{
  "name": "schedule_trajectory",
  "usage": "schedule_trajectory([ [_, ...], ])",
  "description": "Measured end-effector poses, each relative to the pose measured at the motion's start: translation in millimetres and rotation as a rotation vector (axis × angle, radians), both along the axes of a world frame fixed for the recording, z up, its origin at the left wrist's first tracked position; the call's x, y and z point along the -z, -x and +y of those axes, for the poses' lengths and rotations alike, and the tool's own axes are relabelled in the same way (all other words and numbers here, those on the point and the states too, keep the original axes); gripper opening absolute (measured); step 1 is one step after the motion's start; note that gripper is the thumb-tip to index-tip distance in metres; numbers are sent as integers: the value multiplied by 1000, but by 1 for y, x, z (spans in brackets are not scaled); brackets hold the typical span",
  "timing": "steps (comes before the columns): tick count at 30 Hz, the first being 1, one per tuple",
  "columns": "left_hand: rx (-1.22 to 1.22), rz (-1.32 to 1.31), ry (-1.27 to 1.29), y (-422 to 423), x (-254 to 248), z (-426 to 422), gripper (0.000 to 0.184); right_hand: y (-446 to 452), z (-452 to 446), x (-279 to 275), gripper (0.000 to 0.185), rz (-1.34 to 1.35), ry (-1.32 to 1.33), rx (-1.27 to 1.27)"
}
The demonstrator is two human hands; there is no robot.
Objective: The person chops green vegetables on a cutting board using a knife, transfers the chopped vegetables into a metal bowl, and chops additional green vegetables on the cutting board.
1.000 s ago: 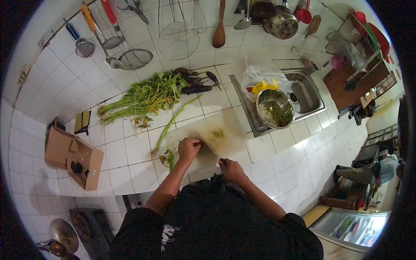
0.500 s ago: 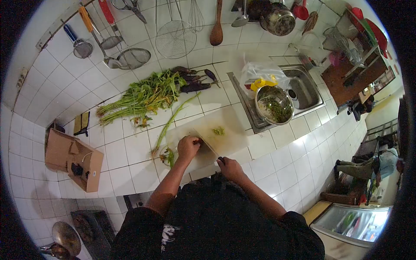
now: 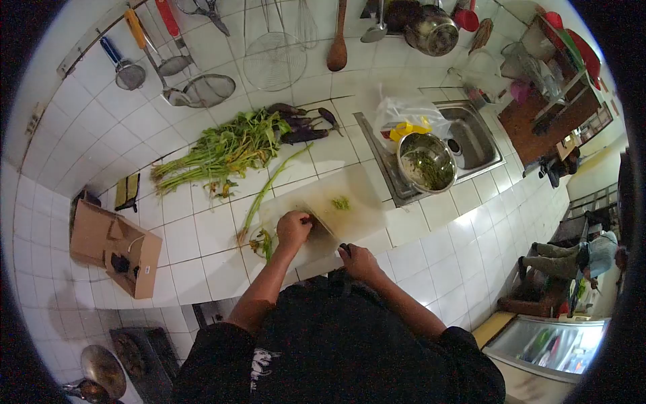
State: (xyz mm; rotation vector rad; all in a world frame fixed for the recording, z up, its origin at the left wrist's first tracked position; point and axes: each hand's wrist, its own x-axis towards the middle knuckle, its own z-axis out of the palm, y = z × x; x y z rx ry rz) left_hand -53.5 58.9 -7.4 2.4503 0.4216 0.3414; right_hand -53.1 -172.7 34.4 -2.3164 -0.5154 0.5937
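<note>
My right hand (image 3: pixel 361 261) is wrapped round the dark handle of a knife (image 3: pixel 324 224), whose blade slants up and left over a pale cutting board (image 3: pixel 367 219). Left of the blade, my left hand (image 3: pixel 294 229) is closed with its fingertips bent down at the board; what it pinches is hidden under the fingers. A small heap of chopped green pieces (image 3: pixel 341 203) lies right of the blade. One long green stalk (image 3: pixel 266 192) rests along the board's left side, with leafy trimmings (image 3: pixel 261 242) near its lower end.
Behind the board lie a bunch of leafy greens (image 3: pixel 229 151) and several eggplants (image 3: pixel 303 128). A steel bowl (image 3: pixel 410 172) with chopped greens stands beside the sink (image 3: pixel 481 145) and a plastic bag (image 3: pixel 404 114). An open cardboard box (image 3: pixel 145 262) is at left. Another person (image 3: pixel 572 259) stands far right.
Almost nothing differs. Both hands and the knife stay in nearly the same place over the board. At far right, the other person has shifted slightly.
</note>
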Motion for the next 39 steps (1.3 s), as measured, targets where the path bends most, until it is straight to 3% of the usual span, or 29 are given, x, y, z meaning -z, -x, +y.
schedule_trajectory([
  [2,-11,41,85,-2,-3,1,17,-6,3,-1,46,48,115,53],
  [6,-31,41,82,1,1,2,16,-10,-6,-2,46,106,63,53],
  [8,11,-28,-29,1,11,4,17,-8,-12,12,51,183,66,-3],
  [15,15,-101,-75,6,4,0,18,2,-4,-1,50,184,80,-17],
  [20,37,-42,-100,8,-4,-1,19,-1,3,1,48,30,93,-6],
  [29,60,6,-82,8,1,3,21,-3,-3,5,45,178,80,6],
  [39,51,-50,-28,9,5,5,19,1,8,-10,47,57,99,-4],
])
